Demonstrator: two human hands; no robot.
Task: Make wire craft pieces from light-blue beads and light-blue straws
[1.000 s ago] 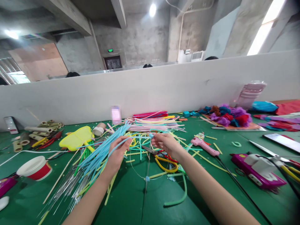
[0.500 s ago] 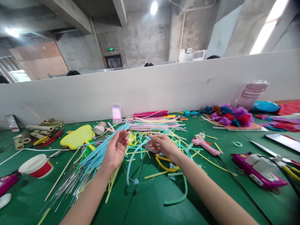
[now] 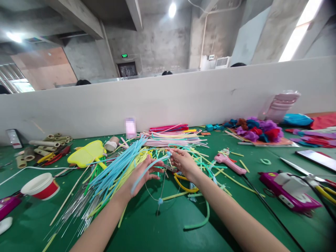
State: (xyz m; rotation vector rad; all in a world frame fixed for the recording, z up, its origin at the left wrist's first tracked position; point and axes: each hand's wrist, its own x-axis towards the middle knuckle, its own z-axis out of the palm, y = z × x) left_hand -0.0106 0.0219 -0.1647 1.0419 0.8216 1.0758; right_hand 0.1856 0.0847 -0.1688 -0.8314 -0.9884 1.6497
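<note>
My right hand (image 3: pixel 185 163) is closed in a pinch on a light-blue pipe cleaner (image 3: pixel 147 169) at its upper end, where it meets a thin wire. From there the pipe cleaner curves down to the left, passing in front of my left hand (image 3: pixel 144 176). That hand has its fingers apart; whether it touches the strip I cannot tell. The wire (image 3: pixel 164 180) hangs below the pinch with a small blue tuft (image 3: pixel 160 201) near its lower end, and a thin clear loop shows around it. Behind my left hand lies a bundle of blue pipe cleaners (image 3: pixel 120 159).
A pink glue gun (image 3: pixel 231 163) with a black cable lies to the right, near a purple power strip (image 3: pixel 288 196) and scissors (image 3: pixel 299 168). On the left are a paper cup (image 3: pixel 42 187), a yellow fan-shaped piece (image 3: pixel 88 154) and loose wires (image 3: pixel 76 206). A white partition (image 3: pixel 168 101) stands behind.
My left hand has moved right and down, its fingers now spread behind the blue pipe cleaner. The strip's free end has swung up and left; the hanging tuft has shifted slightly right.
</note>
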